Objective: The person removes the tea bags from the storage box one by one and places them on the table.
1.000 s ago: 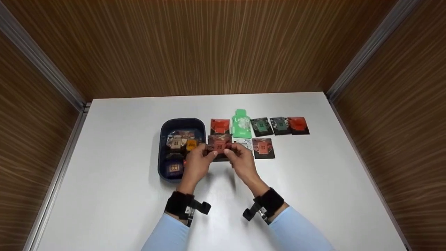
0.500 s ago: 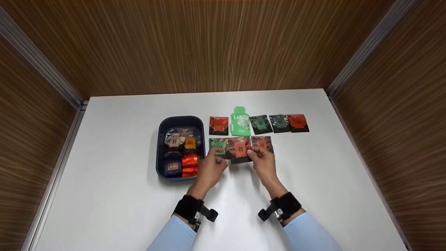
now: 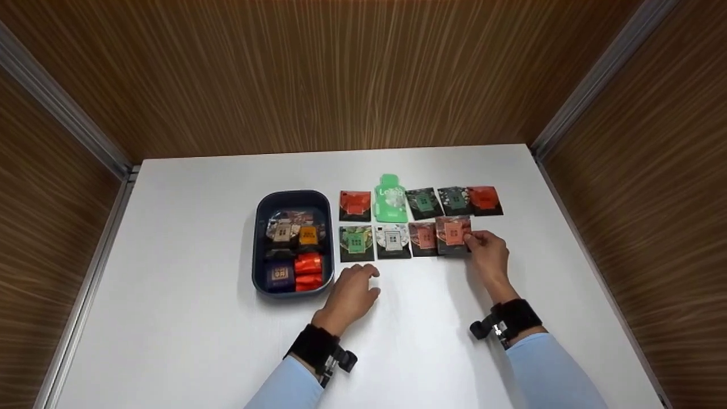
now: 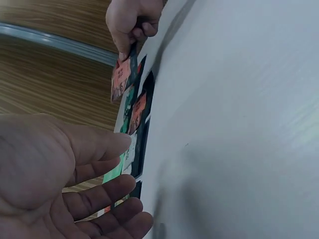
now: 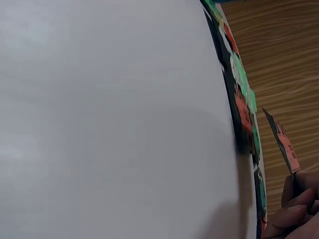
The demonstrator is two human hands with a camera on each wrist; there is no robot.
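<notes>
My right hand (image 3: 489,255) pinches the right edge of a black sachet with a coral label (image 3: 453,234). This sachet is raised off the table in both wrist views, and in the head view it overlaps the right edge of a similar coral sachet (image 3: 422,238). Left of that, a white-labelled sachet (image 3: 393,241) and a green-labelled sachet (image 3: 356,243) lie in the same front row. My left hand (image 3: 351,295) hovers just in front of the row with loosely bent fingers, holding nothing; its open palm fills the lower left of the left wrist view.
A navy box (image 3: 255,238) left of the rows holds sachets, a purple packet (image 3: 280,275) and red packets (image 3: 308,263). The back row has a red sachet (image 3: 355,205), a green bottle-shaped packet (image 3: 391,201), two dark green sachets (image 3: 424,203) and another red sachet (image 3: 484,200).
My right hand has carried the coral sachet rightward, from above the front row's left part to its right end. My left hand let go of it and drew back toward me.
</notes>
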